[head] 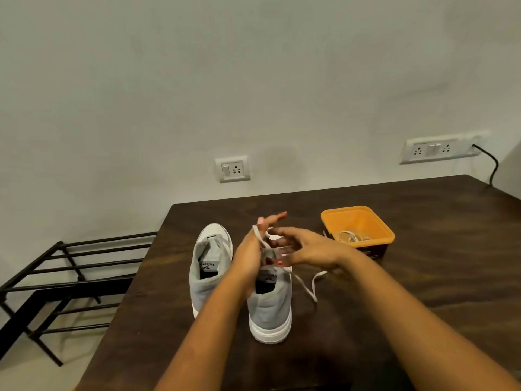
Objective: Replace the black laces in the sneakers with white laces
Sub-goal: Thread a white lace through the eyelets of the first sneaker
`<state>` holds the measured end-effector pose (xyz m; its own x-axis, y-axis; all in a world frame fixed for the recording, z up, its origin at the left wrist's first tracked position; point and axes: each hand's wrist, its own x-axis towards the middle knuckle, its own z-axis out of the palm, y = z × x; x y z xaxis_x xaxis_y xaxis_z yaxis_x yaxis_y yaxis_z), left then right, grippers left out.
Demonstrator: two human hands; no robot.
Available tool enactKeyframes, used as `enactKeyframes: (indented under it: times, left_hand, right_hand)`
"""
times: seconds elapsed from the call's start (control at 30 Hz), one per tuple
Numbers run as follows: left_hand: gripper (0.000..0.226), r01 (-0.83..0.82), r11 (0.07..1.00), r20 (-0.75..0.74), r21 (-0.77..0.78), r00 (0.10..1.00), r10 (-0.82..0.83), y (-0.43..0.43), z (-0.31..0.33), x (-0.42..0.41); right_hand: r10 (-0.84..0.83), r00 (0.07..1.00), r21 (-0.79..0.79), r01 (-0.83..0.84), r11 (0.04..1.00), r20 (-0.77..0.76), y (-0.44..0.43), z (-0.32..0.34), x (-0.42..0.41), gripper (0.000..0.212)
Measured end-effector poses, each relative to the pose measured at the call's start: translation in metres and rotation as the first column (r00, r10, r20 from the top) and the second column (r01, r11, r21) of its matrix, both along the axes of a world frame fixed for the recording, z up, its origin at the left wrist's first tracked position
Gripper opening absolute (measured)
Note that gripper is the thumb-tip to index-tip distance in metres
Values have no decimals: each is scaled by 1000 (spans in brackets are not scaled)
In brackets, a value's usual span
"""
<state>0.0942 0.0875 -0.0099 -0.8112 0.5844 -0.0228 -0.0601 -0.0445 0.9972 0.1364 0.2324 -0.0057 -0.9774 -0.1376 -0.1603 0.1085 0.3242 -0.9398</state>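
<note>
Hands on white lace of grey sneaker

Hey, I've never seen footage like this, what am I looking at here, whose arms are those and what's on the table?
No machine here: these are a person's two bare arms, filmed by a camera worn on their head, looking down. On the dark table stand two grey sneakers; the left sneaker shows no lace, the right sneaker sits under the hands. The left hand pinches a white lace whose end trails onto the table; whether the right hand grips it is unclear. An orange tub holds more lace.
</note>
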Motion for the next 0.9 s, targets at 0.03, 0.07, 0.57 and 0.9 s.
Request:
enactKeyframes:
  times: [0.03, 0.07, 0.57, 0.9]
  left_hand:
    - [46, 3, 1000, -33, -26, 999, -4, 3, -1, 0]
    - [45, 2, 999, -59, -48, 998, -4, 4, 1, 1]
    - [42, 125, 991, 93, -42, 988, -121, -18, 5, -4]
    - [31, -317, 885, -61, -340, 947, 316, -43, -6, -31]
  right_hand:
    - [-2, 1000, -83, 2, 997, -9, -9, -2, -2, 48]
    - [-36, 999, -114, 33, 993, -20, -14, -4, -4, 42]
    - [-89, 989, 7, 91, 996, -114, -16, -11, -12, 13]
    - [-566, 825, 162, 561, 812, -18, 63, -4, 18, 30]
